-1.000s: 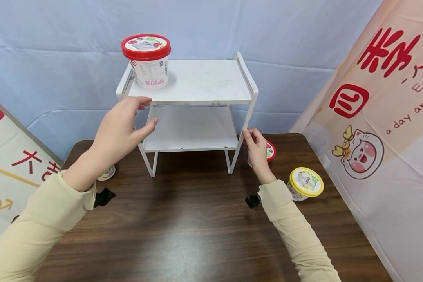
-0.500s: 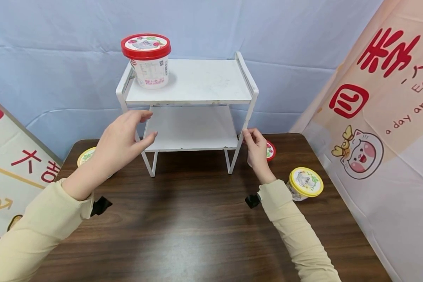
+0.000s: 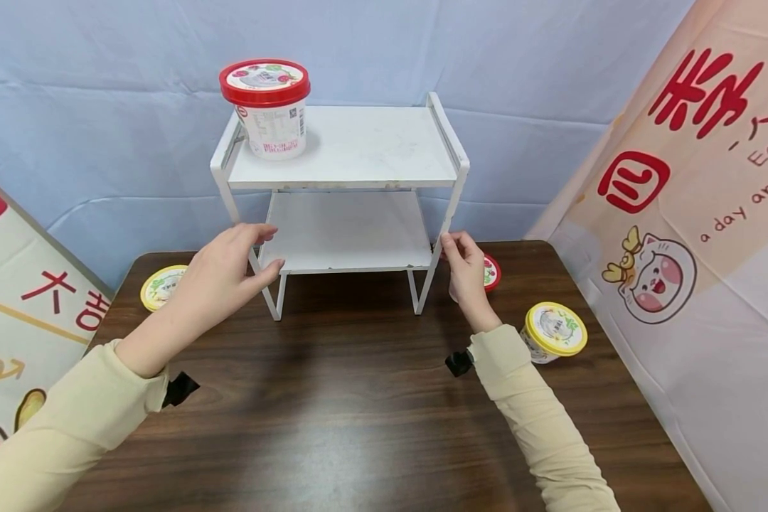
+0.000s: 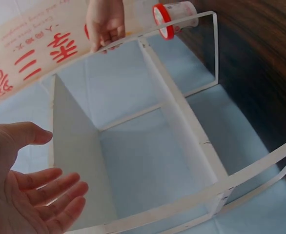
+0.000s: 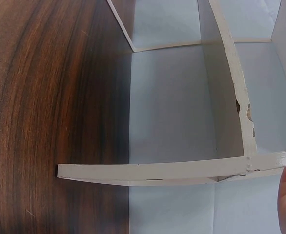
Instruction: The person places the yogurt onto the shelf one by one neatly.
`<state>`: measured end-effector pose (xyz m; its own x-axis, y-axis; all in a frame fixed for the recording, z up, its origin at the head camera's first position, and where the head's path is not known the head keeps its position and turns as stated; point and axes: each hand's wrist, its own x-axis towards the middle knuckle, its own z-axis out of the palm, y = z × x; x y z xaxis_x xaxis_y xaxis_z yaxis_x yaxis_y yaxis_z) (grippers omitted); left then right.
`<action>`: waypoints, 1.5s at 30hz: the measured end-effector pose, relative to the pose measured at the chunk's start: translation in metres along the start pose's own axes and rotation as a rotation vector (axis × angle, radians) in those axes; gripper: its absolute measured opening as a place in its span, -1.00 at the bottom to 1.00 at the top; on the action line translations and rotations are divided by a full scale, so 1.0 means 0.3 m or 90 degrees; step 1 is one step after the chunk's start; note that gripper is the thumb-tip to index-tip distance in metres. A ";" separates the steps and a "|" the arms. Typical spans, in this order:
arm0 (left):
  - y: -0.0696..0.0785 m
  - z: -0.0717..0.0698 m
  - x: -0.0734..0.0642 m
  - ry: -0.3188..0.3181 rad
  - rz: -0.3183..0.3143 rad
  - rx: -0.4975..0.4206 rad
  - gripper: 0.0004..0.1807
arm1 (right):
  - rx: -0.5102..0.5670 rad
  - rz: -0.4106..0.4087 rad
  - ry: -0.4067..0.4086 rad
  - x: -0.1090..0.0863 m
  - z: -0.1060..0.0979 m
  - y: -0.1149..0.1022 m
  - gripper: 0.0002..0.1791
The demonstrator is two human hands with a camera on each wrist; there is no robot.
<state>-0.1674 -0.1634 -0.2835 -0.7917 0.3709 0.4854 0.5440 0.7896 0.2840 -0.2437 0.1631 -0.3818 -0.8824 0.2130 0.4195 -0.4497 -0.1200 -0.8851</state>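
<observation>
- At the left, the left hand (image 3: 220, 267) is held just beside the left side of the white rack (image 3: 377, 146); its grip is spread, thumb and fingers apart, with nothing held. Whether the frame is touched cannot be told.
- The step in hand is judged to be the steadying or adjusting of the rack, with only one side secured. If it is to be shifted, the left side would first have to be grasped, and both sides moved evenly, lest the red-lidded tub (image 3: 272, 117) be tipped.
- That tub is seated upright on the left end of the upper level, its lid on.
- The rack is stood upright on the brown worktop (image 3: 358, 398). It is built in two levels, with raised rails at both upper ends; its white finish is chipped along the front edges.
- At the right, the rack's front upright is pinched by the right hand (image 3: 466, 274), its grip clamped between thumb and fingers.
- Farther right, a yellow-lidded tub (image 3: 555, 333) is set on the worktop.
</observation>
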 end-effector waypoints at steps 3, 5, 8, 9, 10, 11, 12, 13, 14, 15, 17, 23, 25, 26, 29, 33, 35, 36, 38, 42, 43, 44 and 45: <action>-0.005 0.011 -0.008 -0.009 -0.002 0.003 -0.58 | -0.001 -0.001 -0.002 0.001 -0.002 0.002 -0.79; -0.009 0.019 -0.014 -0.019 -0.003 0.006 -0.59 | 0.000 0.000 -0.004 0.000 -0.003 0.003 -0.79; -0.016 0.033 -0.023 -0.039 -0.004 0.012 -0.62 | -0.004 0.002 -0.006 0.000 -0.002 0.002 -0.81; -0.018 0.037 -0.026 -0.047 -0.004 0.016 -0.62 | -0.005 0.002 -0.006 -0.001 -0.002 0.002 -0.82; -0.020 0.041 -0.029 -0.055 -0.004 0.020 -0.62 | -0.005 0.004 -0.007 -0.001 -0.002 0.002 -0.84; -0.023 0.045 -0.032 -0.064 -0.004 0.022 -0.63 | -0.006 0.008 -0.007 -0.003 0.000 -0.007 -0.85; -0.024 0.047 -0.035 -0.072 -0.003 0.024 -0.63 | -0.008 0.012 -0.005 -0.002 0.001 -0.008 -0.85; -0.025 0.050 -0.038 -0.080 -0.003 0.027 -0.63 | -0.009 0.015 -0.004 -0.002 0.000 -0.009 -0.84; -0.027 0.053 -0.040 -0.088 -0.004 0.027 -0.63 | -0.009 0.017 -0.003 -0.001 0.001 -0.011 -0.83; -0.028 0.055 -0.043 -0.095 -0.004 0.027 -0.63 | -0.009 0.019 -0.002 -0.001 0.001 -0.012 -0.83; -0.031 0.060 -0.050 -0.106 -0.006 0.025 -0.64 | -0.010 0.024 0.000 0.000 0.002 -0.014 -0.83; -0.041 0.083 -0.070 -0.150 -0.013 0.024 -0.63 | -0.014 0.018 0.001 0.002 -0.001 -0.006 -0.85; -0.045 0.091 -0.077 -0.169 -0.017 0.027 -0.62 | -0.016 0.016 -0.002 0.002 -0.002 -0.004 -0.83; -0.048 0.094 -0.080 -0.179 -0.021 0.027 -0.61 | -0.017 0.015 -0.002 0.001 -0.001 -0.005 -0.83; -0.062 0.107 -0.089 -0.210 -0.032 0.034 -0.59 | -0.017 0.011 -0.004 0.001 -0.002 -0.004 -0.80; -0.081 0.126 -0.103 -0.235 -0.034 0.037 -0.58 | -0.012 0.012 -0.005 0.000 -0.001 -0.006 -0.83; -0.089 0.136 -0.112 -0.238 -0.030 0.031 -0.60 | -0.010 0.013 -0.004 0.000 -0.001 -0.006 -0.85; -0.092 0.142 -0.117 -0.236 -0.024 0.030 -0.61 | -0.010 0.014 -0.003 0.000 -0.001 -0.006 -0.86; -0.099 0.151 -0.126 -0.239 -0.021 0.021 -0.63 | -0.010 0.014 -0.001 0.001 -0.002 -0.005 -0.85; -0.109 0.167 -0.142 -0.263 -0.023 0.016 -0.64 | -0.009 0.015 -0.002 0.001 -0.005 -0.004 -0.83; -0.112 0.170 -0.145 -0.275 -0.028 0.015 -0.63 | -0.008 0.016 -0.003 0.001 -0.005 -0.004 -0.83; -0.114 0.172 -0.148 -0.286 -0.032 0.017 -0.63 | -0.009 0.017 -0.006 0.000 -0.005 -0.003 -0.82; -0.118 0.175 -0.151 -0.295 -0.033 0.020 -0.62 | -0.011 0.018 -0.006 0.000 -0.006 -0.003 -0.82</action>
<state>-0.1654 -0.1824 -0.3590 -0.8624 0.5039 0.0480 0.4969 0.8248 0.2698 -0.2431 0.1648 -0.3814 -0.8958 0.2011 0.3964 -0.4227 -0.1089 -0.8997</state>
